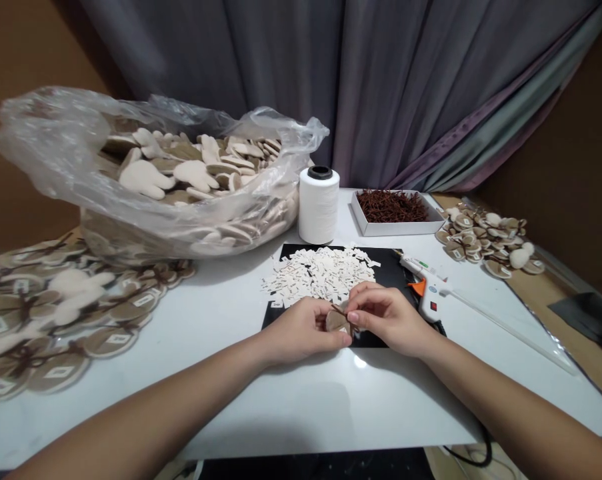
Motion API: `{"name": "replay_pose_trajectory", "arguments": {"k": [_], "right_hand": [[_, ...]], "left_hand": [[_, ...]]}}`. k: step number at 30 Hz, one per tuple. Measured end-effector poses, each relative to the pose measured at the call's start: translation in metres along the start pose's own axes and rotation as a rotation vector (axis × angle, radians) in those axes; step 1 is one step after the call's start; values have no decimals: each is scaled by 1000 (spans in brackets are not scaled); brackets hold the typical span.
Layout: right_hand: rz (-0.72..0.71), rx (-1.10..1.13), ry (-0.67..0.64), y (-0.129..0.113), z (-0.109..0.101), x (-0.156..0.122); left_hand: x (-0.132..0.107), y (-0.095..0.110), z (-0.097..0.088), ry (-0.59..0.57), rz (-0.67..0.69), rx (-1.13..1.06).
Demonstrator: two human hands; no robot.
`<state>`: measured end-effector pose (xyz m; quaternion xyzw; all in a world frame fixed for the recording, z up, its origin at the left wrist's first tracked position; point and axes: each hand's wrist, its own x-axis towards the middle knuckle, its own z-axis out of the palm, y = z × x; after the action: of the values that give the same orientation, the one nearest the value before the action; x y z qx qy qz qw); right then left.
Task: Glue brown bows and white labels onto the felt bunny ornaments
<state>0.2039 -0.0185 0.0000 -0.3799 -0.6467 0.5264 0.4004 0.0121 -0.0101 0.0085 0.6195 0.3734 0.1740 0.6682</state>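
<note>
My left hand (299,331) grips a small taupe felt piece (335,322) by its edge, thumb below and fingers behind. A thin brown bow (341,311) lies against this piece, and my right hand (391,319) pinches it between thumb and fingers. My fingers cover part of both. Just beyond my hands, a heap of small white printed tags (321,272) is spread over a black mat (389,261). To the right of my right hand rests a white glue gun (433,288) with an orange trigger and a long glue stick in its back.
A clear plastic bag (45,143) full of felt cutouts stands back left, beside a white thread cone (319,207). A white box (398,228) holds brown bows. Tagged felt pieces (113,339) with bows pile up on the left; another pile (485,237) lies right. Curtains hang behind.
</note>
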Motion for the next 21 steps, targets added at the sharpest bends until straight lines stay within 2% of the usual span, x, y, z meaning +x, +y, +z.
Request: {"name": "replay_pose_trajectory", "arguments": {"k": [3, 9, 17, 21], "right_hand": [[20, 25, -6, 1, -1, 1], [198, 247, -42, 0, 1, 1], [202, 468, -93, 0, -5, 1], [231, 540, -56, -2, -9, 3]], "left_hand": [[0, 1, 1, 14, 7, 20], [1, -1, 0, 5, 17, 34], [-2, 3, -2, -14, 9, -36], [0, 1, -2, -24, 1, -84]]}}
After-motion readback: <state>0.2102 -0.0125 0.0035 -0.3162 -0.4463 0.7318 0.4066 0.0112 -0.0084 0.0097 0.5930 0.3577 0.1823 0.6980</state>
